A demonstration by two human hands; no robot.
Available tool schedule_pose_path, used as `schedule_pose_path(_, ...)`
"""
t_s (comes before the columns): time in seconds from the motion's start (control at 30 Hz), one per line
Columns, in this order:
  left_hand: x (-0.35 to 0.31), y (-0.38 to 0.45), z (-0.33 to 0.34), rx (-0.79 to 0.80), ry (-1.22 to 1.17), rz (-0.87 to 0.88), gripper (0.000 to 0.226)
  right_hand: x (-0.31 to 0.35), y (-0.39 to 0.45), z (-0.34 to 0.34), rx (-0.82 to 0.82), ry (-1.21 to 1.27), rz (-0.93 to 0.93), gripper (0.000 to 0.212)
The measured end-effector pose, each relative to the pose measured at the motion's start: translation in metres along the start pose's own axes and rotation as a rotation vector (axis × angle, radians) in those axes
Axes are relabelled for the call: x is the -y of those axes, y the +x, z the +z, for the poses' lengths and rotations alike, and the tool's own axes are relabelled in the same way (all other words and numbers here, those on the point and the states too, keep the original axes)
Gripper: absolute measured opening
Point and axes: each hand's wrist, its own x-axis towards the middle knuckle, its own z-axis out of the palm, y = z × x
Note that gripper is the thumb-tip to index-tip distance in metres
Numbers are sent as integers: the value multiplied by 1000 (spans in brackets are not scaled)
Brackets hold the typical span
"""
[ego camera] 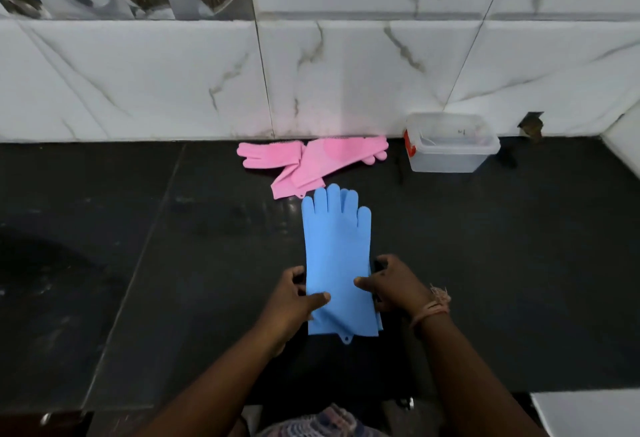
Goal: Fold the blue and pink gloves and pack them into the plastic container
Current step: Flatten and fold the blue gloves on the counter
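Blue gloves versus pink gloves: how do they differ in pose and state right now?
The blue gloves lie stacked flat and straight, fingers toward the wall; the pink gloves sprawl crossed, fingers pointing opposite ways. The blue gloves are pinched at the cuff sides by the left hand and right hand; the pink gloves lie untouched by the wall. Both rest on the dark counter, unfolded.

Frayed pink thread wristband (pixel 434 301), bare forearms

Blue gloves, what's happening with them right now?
Both hands grip the cuff end of the blue gloves, left hand and right hand at either edge, flat on the black counter. The pink gloves lie unfolded by the wall. The container stands open, no gloves packed yet.
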Motion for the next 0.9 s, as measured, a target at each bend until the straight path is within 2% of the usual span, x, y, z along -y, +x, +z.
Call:
schedule_pose_path(0.07,9,-5,-2,2,65,22,62,-9,-6,2,-1,-53,-22,74)
schedule_pose_path(0.17,12,-10,-2,-59,156,44,52,-18,-11,6,-110,-68,-88,67)
schedule_pose_path(0.3,7,-16,0,-174,456,146,34,-22,-15,17,-210,-170,-189,52)
schedule_pose_path(0.43,-8,-14,1,-245,572,166,26,-18,-13,17,-322,-271,-255,37)
schedule_pose_path(0.6,-19,-3,-5,-155,237,-48,30,-10,-4,21,-294,-145,-226,21)
schedule_pose_path(0.77,-27,5,-7,-156,362,-58,32,-11,8,21,-242,-221,-176,23)
schedule_pose_path(0.9,-44,19,-10,-138,343,6,32,-1,24,15,-231,-207,-182,25)
